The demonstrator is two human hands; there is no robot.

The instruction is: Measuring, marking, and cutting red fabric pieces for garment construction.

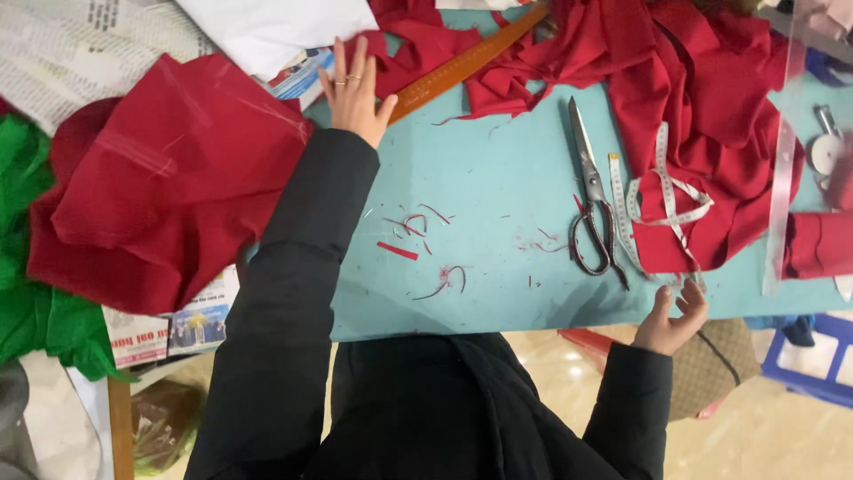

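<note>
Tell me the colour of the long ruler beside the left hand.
Orange: the ruler lies slanted among red fabric, clearest in the head view, just right of the left hand.

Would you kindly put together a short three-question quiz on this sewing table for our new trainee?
1. True or false: the scissors lie closed on the blue table, touched by neither hand.
2. Which lies nearest the right hand? A) the orange ruler B) the white tape measure C) the green cloth
3. Fill in: the left hand rests flat, fingers spread, beside the folded ___ fabric.

Key
1. True.
2. B: the tape's end trails to the table edge by that hand.
3. Red.
</note>
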